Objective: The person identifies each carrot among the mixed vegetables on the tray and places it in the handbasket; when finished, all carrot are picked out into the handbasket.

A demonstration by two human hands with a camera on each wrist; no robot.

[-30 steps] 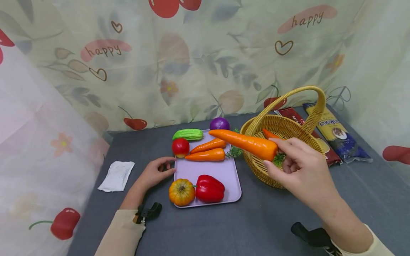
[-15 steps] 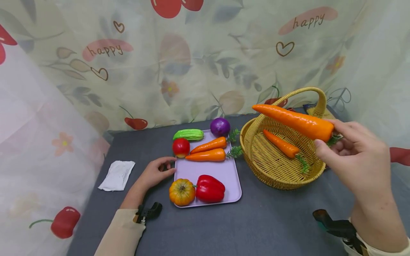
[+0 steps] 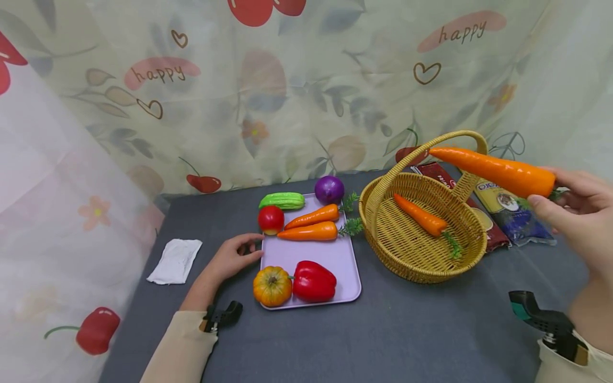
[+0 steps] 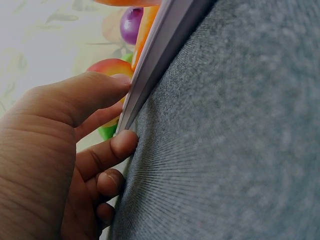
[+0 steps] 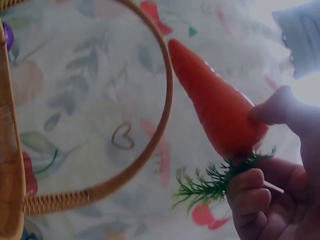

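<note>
My right hand (image 3: 584, 213) pinches an orange carrot (image 3: 495, 169) by its thick end, right of the wicker basket (image 3: 412, 272). The carrot's tip overlaps the basket's handle in the head view; green leaves (image 5: 212, 182) hang below it in the right wrist view. A smaller carrot (image 3: 421, 215) lies inside the basket. My left hand (image 3: 234, 258) rests beside the lilac tray (image 3: 342, 266), thumb and fingertips at its left edge. Two carrots lie on the tray, the upper (image 3: 313, 216) and lower (image 3: 308, 232), with a red bell pepper (image 3: 313, 282) near the front.
Also at the tray are a small pumpkin (image 3: 272, 286), a red round fruit (image 3: 271, 219), a green cucumber-like vegetable (image 3: 281, 201) and a purple onion-like ball (image 3: 329, 189). Packaged bags (image 3: 514, 215) lie behind the basket. A white packet (image 3: 174, 261) sits at the left.
My right hand has carried the carrot rightward from over the basket to its right side, bringing the smaller carrot inside fully into view. The left hand stays at the tray.
</note>
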